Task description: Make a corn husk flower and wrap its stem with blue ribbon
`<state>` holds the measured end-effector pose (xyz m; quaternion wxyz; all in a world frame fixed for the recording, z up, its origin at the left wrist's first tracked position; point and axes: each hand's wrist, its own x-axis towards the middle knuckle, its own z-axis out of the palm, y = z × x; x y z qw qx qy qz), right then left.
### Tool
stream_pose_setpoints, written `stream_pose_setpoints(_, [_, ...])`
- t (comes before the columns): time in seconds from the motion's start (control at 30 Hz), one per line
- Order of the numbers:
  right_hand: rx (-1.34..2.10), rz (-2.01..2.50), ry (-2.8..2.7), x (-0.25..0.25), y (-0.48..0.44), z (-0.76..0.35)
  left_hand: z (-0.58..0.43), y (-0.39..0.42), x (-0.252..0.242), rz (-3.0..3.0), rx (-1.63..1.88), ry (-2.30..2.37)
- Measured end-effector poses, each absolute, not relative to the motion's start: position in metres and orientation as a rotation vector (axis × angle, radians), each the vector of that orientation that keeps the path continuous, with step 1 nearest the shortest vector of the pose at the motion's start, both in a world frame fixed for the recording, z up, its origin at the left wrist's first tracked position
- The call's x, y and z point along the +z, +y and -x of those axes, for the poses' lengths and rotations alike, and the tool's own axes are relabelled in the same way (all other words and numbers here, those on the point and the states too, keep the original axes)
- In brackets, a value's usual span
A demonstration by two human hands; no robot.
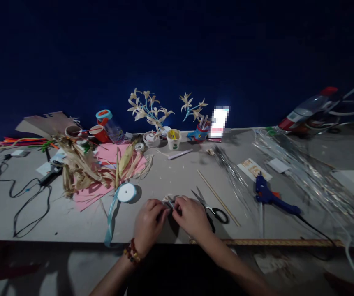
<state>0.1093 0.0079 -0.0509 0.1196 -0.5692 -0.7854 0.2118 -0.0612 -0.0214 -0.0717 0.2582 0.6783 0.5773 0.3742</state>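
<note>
My left hand (151, 222) and my right hand (191, 214) meet near the table's front edge, fingers of both pinched on a small pale piece (168, 200) with a thin stem. Its details are partly hidden by my fingers. Just right of my right hand lie open scissors (208, 205) with black handles, then a thin wooden stick (218, 197). A roll of light blue ribbon (126, 193) rests left of my hands, its loose end hanging over the table's edge.
Dried husks (81, 166) lie on pink paper (86, 199) at the left. Husk flowers (149, 109) stand at the back near cups and a lit phone (219, 122). A blue glue gun (272, 196) and wire bundles (306, 176) lie at the right.
</note>
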Motion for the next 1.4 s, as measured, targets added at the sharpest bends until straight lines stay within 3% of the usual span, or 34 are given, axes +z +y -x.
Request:
stream_pose_setpoints(0.43, [0.656,1.283,-2.005,-0.018,-0.003,-0.146,0.003,0.002,-0.043,-0.499,1.281,0.958])
stream_pose_setpoints(0.8, [0.541,1.223,-1.88,-0.012,-0.006,-0.153,-0.012,-0.005,-0.027,-0.408,1.359,0.823])
stream_pose_setpoints(1.4, [0.783,1.118,-1.701,-0.013,-0.006,-0.163,-0.023,-0.003,-0.02,-0.441,1.366,0.814])
